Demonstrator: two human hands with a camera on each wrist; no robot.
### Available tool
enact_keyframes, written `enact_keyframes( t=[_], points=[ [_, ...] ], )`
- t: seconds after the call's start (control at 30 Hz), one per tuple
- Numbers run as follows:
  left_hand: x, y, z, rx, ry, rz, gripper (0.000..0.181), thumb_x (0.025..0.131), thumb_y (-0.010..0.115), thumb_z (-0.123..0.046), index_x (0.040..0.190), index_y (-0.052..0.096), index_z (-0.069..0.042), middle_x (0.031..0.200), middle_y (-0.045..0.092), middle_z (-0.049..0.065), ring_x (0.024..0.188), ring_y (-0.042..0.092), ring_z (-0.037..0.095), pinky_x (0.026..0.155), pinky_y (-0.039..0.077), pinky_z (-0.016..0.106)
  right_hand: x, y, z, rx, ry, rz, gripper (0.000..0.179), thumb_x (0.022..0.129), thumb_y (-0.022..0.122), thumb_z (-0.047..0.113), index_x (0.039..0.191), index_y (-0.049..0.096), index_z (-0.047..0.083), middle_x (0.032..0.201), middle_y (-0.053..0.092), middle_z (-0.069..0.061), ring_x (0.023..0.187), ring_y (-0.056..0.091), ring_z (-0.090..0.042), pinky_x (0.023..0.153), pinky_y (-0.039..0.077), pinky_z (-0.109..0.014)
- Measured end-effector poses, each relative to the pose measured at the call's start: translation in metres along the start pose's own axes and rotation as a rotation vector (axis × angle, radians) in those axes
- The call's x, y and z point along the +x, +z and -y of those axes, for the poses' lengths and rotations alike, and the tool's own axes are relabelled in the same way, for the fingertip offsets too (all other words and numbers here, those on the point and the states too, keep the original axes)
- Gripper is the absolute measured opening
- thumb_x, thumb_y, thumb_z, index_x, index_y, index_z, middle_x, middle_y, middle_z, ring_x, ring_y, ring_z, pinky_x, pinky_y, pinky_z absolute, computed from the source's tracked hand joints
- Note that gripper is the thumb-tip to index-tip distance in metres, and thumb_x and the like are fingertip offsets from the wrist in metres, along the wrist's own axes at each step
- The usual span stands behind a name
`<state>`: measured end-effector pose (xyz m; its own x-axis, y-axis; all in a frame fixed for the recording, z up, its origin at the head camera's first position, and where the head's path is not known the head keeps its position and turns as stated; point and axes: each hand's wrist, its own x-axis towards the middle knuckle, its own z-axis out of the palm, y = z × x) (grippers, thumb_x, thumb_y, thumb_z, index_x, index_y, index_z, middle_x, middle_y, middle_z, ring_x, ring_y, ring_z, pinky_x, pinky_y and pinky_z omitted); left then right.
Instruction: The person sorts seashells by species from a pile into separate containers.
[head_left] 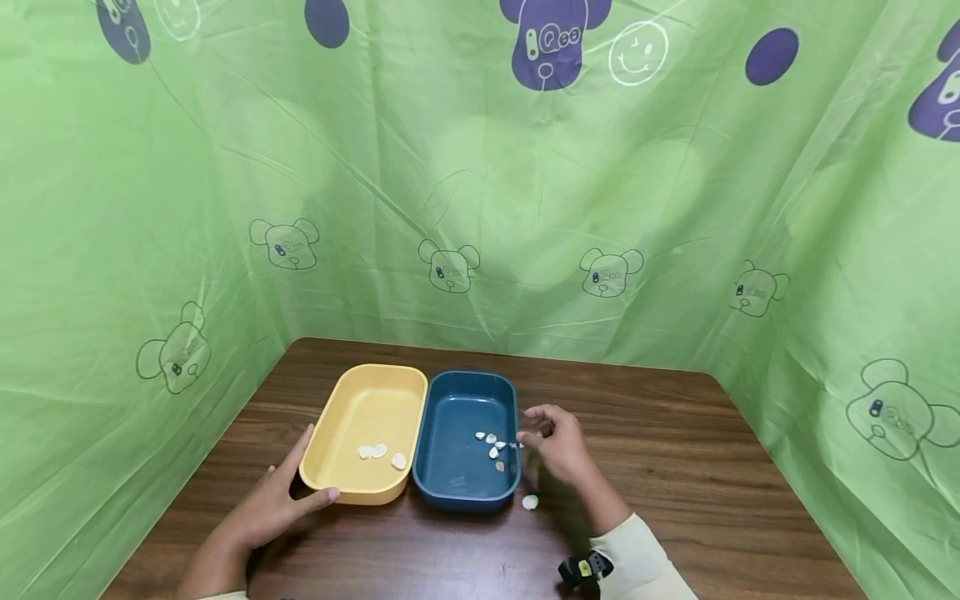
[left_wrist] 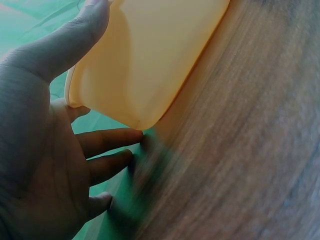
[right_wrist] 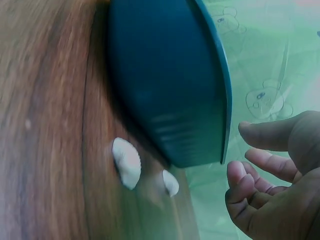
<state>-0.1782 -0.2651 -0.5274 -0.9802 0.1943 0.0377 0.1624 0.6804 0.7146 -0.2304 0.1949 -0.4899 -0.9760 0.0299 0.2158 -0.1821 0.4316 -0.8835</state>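
My left hand (head_left: 272, 500) rests against the near left corner of a yellow tray (head_left: 322, 433). Its thumb lies along the near wall, the other fingers spread beside the left side. White seashells (head_left: 399, 461) sit inside this tray. Right beside it stands a dark blue tray (head_left: 453, 479) with several small shells (head_left: 493, 453) in its right half. Over the blue tray's right rim hovers my right hand (head_left: 558, 446), its fingers loosely bent, with nothing visible between them in the right wrist view. White shells (right_wrist: 126, 163) lie on the table beside the blue tray.
Both trays stand on a brown wooden table (head_left: 660, 467). A green printed cloth (head_left: 487, 183) hangs behind the table and along both sides. Close to the right sleeve is a small black device (head_left: 585, 569) with a strap.
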Motion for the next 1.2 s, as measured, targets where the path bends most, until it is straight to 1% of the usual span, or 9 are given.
enact_keyframes(
  t=[0.17, 0.27, 0.37, 0.47, 0.6, 0.77, 0.87, 1.0, 1.2],
  points=[
    [0.000, 0.000, -0.001, 0.002, -0.005, 0.000, 0.120, 0.095, 0.081, -0.048, 0.178, -0.003, -0.029, 0.175, 0.028, 0.032, 0.151, 0.021, 0.078, 0.111, 0.023, 0.094, 0.001, -0.005, -0.009, -0.032, 0.036, -0.008, 0.030, 0.088, 0.086, -0.002, 0.115, 0.075, -0.008, 0.111, 0.073, -0.029, 0.084, 0.065, -0.018, 0.072, 0.053, -0.022],
    [-0.001, 0.000, 0.000, -0.002, -0.010, 0.002, 0.120, 0.095, 0.081, -0.048, 0.178, -0.003, -0.029, 0.175, 0.028, 0.033, 0.152, 0.020, 0.078, 0.112, 0.022, 0.094, 0.003, -0.005, -0.015, -0.031, 0.066, -0.006, 0.032, 0.089, 0.086, -0.001, 0.117, 0.074, -0.009, 0.110, 0.073, -0.028, 0.088, 0.067, -0.020, 0.075, 0.053, -0.022],
    [-0.001, 0.000, 0.000, -0.007, -0.012, 0.004, 0.121, 0.095, 0.082, -0.048, 0.178, -0.003, -0.028, 0.175, 0.028, 0.033, 0.152, 0.018, 0.078, 0.113, 0.019, 0.094, 0.005, -0.004, -0.024, -0.027, 0.078, 0.005, 0.032, 0.090, 0.085, -0.001, 0.118, 0.073, -0.011, 0.107, 0.072, -0.026, 0.088, 0.068, -0.021, 0.074, 0.054, -0.023],
    [-0.001, 0.000, 0.001, -0.009, -0.010, 0.003, 0.120, 0.095, 0.081, -0.048, 0.178, -0.003, -0.028, 0.175, 0.028, 0.033, 0.152, 0.018, 0.078, 0.113, 0.018, 0.094, 0.006, 0.000, -0.032, -0.007, 0.097, 0.023, 0.031, 0.091, 0.084, -0.002, 0.118, 0.072, -0.011, 0.103, 0.072, -0.023, 0.084, 0.068, -0.020, 0.069, 0.056, -0.024],
    [0.000, -0.001, 0.001, -0.010, -0.007, 0.006, 0.120, 0.095, 0.081, -0.048, 0.178, -0.004, -0.028, 0.175, 0.027, 0.033, 0.153, 0.018, 0.077, 0.113, 0.018, 0.095, 0.006, 0.005, -0.041, 0.045, 0.132, 0.050, 0.031, 0.091, 0.082, -0.004, 0.119, 0.070, -0.011, 0.097, 0.070, -0.018, 0.073, 0.069, -0.020, 0.057, 0.057, -0.027],
    [0.001, -0.001, 0.000, -0.009, -0.007, 0.009, 0.120, 0.095, 0.081, -0.048, 0.178, -0.004, -0.029, 0.175, 0.027, 0.033, 0.152, 0.018, 0.078, 0.112, 0.019, 0.095, 0.006, 0.009, -0.049, 0.081, 0.154, 0.059, 0.028, 0.092, 0.080, -0.006, 0.117, 0.070, -0.012, 0.094, 0.068, -0.016, 0.066, 0.065, -0.021, 0.051, 0.053, -0.026],
    [0.000, -0.001, 0.000, -0.010, -0.007, 0.008, 0.120, 0.095, 0.081, -0.048, 0.178, -0.004, -0.029, 0.176, 0.027, 0.033, 0.152, 0.017, 0.078, 0.112, 0.018, 0.095, 0.007, 0.009, -0.054, 0.077, 0.144, 0.057, 0.025, 0.091, 0.080, -0.007, 0.114, 0.071, -0.012, 0.093, 0.068, -0.016, 0.067, 0.062, -0.019, 0.053, 0.051, -0.024],
    [0.000, -0.001, 0.000, -0.024, -0.001, 0.005, 0.120, 0.095, 0.081, -0.047, 0.178, -0.003, -0.029, 0.176, 0.026, 0.033, 0.153, 0.016, 0.078, 0.114, 0.016, 0.094, 0.008, 0.009, -0.064, 0.022, 0.106, 0.038, 0.024, 0.088, 0.084, -0.005, 0.109, 0.073, -0.010, 0.095, 0.070, -0.017, 0.074, 0.060, -0.015, 0.061, 0.049, -0.020],
    [0.000, -0.001, 0.001, -0.029, 0.000, 0.004, 0.119, 0.095, 0.081, -0.046, 0.178, -0.003, -0.029, 0.176, 0.026, 0.033, 0.153, 0.015, 0.077, 0.115, 0.015, 0.094, 0.010, 0.006, -0.073, -0.028, 0.114, 0.018, 0.028, 0.086, 0.089, 0.001, 0.111, 0.077, -0.006, 0.101, 0.072, -0.017, 0.082, 0.059, -0.015, 0.066, 0.047, -0.019]
  ],
)
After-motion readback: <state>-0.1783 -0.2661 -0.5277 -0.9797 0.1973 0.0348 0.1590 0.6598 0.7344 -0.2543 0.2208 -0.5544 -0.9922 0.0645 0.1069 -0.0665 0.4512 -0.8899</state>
